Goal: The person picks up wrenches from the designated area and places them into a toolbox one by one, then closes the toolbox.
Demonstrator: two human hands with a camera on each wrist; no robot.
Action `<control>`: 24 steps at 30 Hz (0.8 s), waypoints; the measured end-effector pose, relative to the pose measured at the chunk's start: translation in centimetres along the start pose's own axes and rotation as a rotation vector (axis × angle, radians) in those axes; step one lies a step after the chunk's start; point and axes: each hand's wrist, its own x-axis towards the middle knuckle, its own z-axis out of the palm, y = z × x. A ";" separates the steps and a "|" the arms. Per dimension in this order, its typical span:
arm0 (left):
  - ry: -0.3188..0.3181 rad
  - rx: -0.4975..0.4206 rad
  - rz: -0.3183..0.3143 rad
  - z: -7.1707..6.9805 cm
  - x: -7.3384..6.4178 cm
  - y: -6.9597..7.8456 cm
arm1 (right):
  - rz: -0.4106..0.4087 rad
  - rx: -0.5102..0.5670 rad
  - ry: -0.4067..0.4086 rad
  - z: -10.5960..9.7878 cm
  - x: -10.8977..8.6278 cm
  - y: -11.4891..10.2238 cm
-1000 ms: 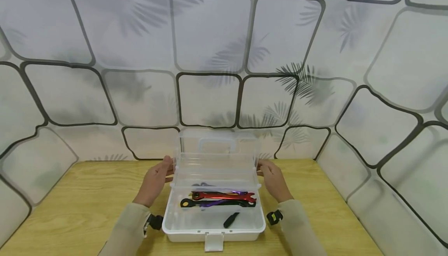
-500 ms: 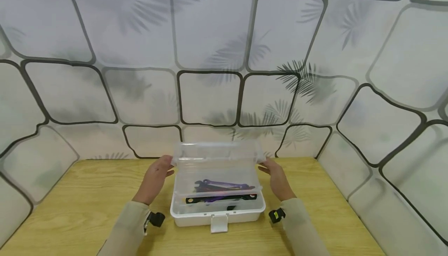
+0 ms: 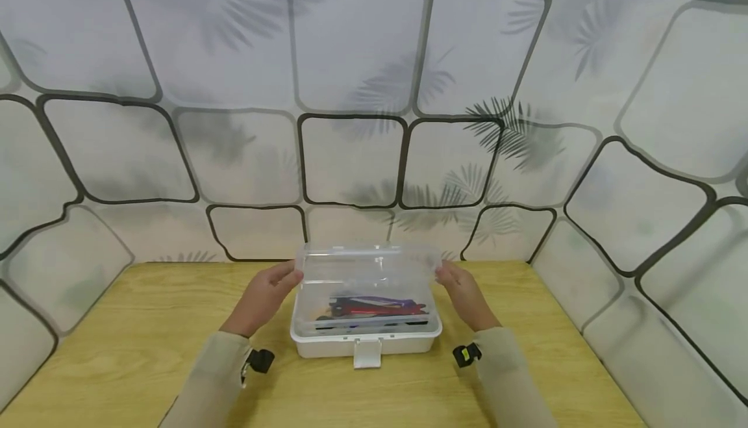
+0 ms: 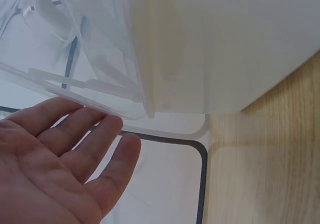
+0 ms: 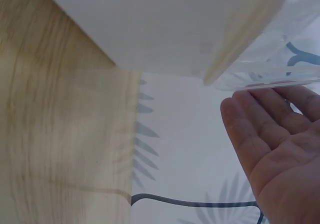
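Observation:
A white toolbox (image 3: 327,348) with a translucent lid (image 3: 362,260) stands on the table, its front latch (image 3: 367,353) hanging down. The lid is partly lowered over the box. Through the clear plastic I see several wrenches (image 3: 380,310), among them red, purple and black ones. My left hand (image 3: 265,298) is at the lid's left edge; in the left wrist view its extended fingers (image 4: 95,139) touch the lid's rim. My right hand (image 3: 467,295) is at the right edge, and in the right wrist view its straight fingers (image 5: 260,111) touch the rim there.
The toolbox stands on a wood-grain table (image 3: 175,324). A patterned wall (image 3: 350,162) rises right behind it, and another wall (image 3: 654,285) runs along the right. Each wrist wears a small black device, one at the left (image 3: 260,360) and one at the right (image 3: 466,354).
The lid has swung forward and down, so the wrenches now show through it. The box has shifted away from me toward the wall. Both hands stay at its sides.

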 end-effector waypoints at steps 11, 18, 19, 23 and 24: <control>-0.067 0.058 -0.011 0.6 0.2 -0.1 | 0.039 0.031 -0.109 -0.1 0.3 0.7; -0.129 0.041 -0.031 0.7 0.1 -0.3 | -0.018 -0.028 -0.162 -0.3 0.4 1.0; -0.137 0.048 -0.028 0.8 0.1 -0.4 | -0.016 -0.038 -0.173 -0.3 0.4 1.0; -0.163 0.089 -0.026 0.8 0.1 -0.6 | 0.029 -0.077 -0.218 -0.3 0.3 1.1; -0.168 0.102 -0.024 0.9 0.1 -0.6 | 0.040 -0.095 -0.229 -0.3 0.3 1.1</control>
